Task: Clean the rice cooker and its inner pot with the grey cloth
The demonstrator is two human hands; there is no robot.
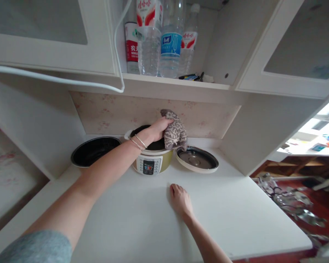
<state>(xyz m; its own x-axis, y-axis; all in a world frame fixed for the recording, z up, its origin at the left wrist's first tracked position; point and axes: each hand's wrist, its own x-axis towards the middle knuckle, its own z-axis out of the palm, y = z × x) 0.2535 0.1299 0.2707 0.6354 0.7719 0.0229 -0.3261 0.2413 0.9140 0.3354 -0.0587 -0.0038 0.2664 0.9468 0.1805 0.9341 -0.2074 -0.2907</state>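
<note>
My left hand (161, 126), with two thin bangles on the wrist, grips a brown-and-cream patterned cloth (176, 133). The cloth hangs over the right side of an electric cooker (166, 160) with a control panel on its front. The cooker stands uncovered, and my forearm hides part of its dark inside. To its left sits a black inner pot (80, 155), partly behind my arm. A round lid (199, 168) lies inside-up at the right. My right hand (180, 199) rests on the white tabletop, fingers curled in, with nothing visible in them.
An open shelf (181, 81) above holds several plastic bottles (170, 47) and small items. A white cable (71, 82) hangs in front of the cupboard at left. Side panels (263, 128) enclose the table's back. Clear plastic items (293, 201) lie beyond the right edge.
</note>
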